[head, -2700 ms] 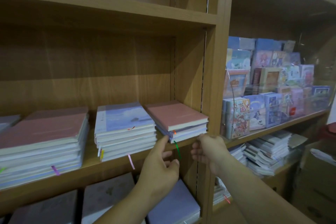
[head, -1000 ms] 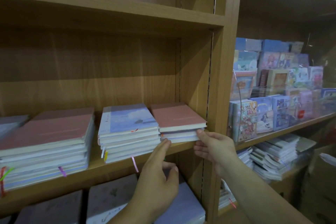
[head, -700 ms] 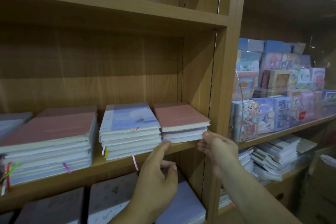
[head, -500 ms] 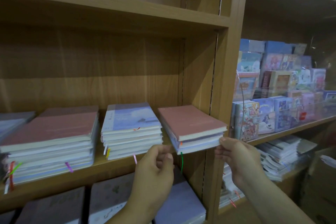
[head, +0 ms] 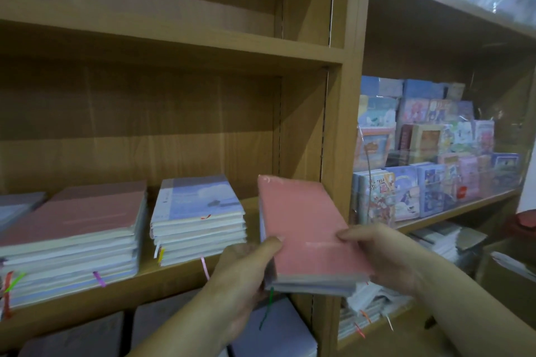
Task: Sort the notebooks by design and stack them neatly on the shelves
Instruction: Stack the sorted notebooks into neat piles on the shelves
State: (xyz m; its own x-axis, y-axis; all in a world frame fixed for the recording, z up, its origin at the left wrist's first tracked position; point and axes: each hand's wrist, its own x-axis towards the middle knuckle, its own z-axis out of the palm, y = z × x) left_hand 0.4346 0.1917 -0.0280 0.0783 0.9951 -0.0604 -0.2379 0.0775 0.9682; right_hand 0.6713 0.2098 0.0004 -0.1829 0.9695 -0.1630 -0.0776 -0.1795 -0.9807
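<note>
Before wooden shelf (head: 179, 275), flat pink-covered notebooks (head: 304, 226), left hand (head: 243, 272), right hand (head: 385, 258)

held small stack of pink-covered notebooks (head: 304, 229) between left hand (head: 243, 272) and right hand (head: 383, 258) | blue-covered notebook stack (head: 197, 211) left of left fingers, on wooden shelf (head: 87, 298) | larger pink-topped stack (head: 75, 238) farther left

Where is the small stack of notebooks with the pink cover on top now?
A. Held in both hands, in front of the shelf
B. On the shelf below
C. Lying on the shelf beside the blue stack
A: the left hand and right hand grip the pink-topped stack from either side, off the shelf.
</note>
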